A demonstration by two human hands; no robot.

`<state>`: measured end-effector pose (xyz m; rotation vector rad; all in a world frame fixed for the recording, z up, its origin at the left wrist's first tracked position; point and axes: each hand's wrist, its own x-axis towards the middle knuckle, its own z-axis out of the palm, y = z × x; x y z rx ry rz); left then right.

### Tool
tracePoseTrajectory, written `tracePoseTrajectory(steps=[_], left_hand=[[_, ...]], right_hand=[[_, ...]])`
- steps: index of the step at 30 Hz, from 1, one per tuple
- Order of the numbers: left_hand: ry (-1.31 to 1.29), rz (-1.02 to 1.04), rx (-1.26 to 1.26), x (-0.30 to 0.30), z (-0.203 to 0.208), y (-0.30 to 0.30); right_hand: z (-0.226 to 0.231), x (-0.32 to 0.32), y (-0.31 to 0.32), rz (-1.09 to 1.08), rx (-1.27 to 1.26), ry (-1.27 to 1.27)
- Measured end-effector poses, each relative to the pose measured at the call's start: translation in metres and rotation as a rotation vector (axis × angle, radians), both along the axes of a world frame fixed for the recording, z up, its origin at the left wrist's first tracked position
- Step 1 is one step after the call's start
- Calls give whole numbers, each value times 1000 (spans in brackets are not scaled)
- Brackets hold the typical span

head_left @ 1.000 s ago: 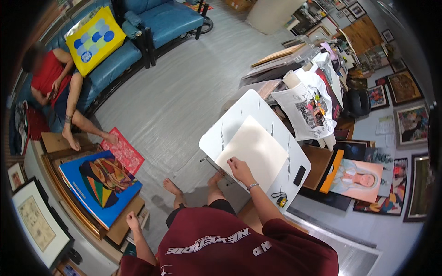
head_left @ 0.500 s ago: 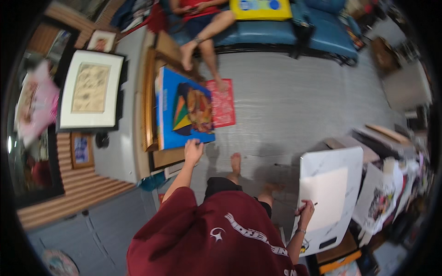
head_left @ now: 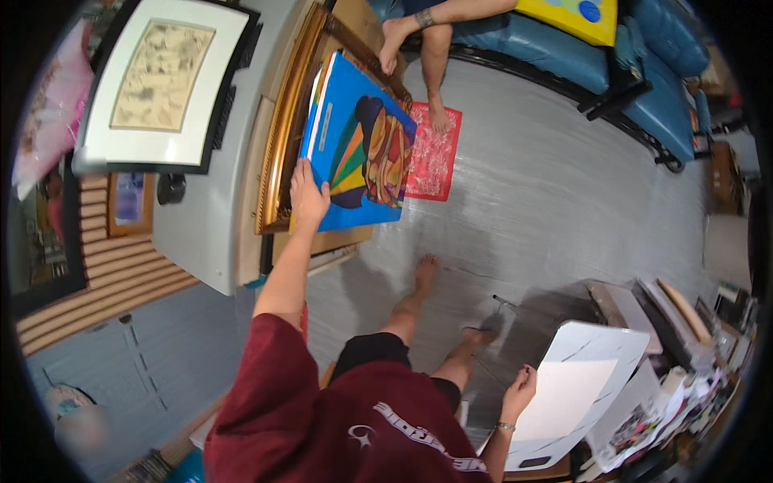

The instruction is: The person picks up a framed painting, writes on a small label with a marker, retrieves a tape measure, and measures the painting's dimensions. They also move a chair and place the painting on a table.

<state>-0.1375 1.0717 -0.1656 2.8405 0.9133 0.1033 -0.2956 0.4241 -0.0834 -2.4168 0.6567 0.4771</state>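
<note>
A blue canvas painting point(head_left: 342, 193) with colourful shapes leans beside a gilded frame, several flat panels stacked with it. My left hand point(head_left: 308, 197) is closed at its lower left edge, the thumb over the front and the fingers along the side. At the right, my right hand point(head_left: 520, 393) is raised by the left edge of a white marble-patterned board point(head_left: 624, 346), which has a pale blank sheet point(head_left: 564, 398) on it. Its fingers are pinched together around a pen, of which only a small dark bit shows.
A gold frame point(head_left: 278, 153) stands against a grey cabinet point(head_left: 201, 217) topped by a framed print point(head_left: 161, 76). Another person's bare foot point(head_left: 440, 115) rests on a red mat point(head_left: 435, 165) before a blue sofa point(head_left: 523, 60). Stacked panels point(head_left: 620, 310) crowd the right; a thin dark-tipped object point(head_left: 503, 301) lies on the floor.
My left hand has moved from the painting's bottom edge to its lower left edge. My right hand has come off the sheet to the board's left side. The view has shifted.
</note>
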Motion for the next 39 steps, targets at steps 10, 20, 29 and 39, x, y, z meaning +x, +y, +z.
tracePoseTrajectory(steps=[10, 20, 29, 39], left_hand=[[-163, -104, 91, -18, -27, 7], [-88, -78, 112, -19, -30, 4], [-81, -69, 113, -20, -27, 6], [-216, 34, 72, 8, -14, 9]], right_hand=[[-104, -6, -81, -106, -150, -149], [-132, -7, -80, -76, -433, -221], [-140, -14, -83, -115, -459, -194], [-136, -8, -77, -126, -471, -150]])
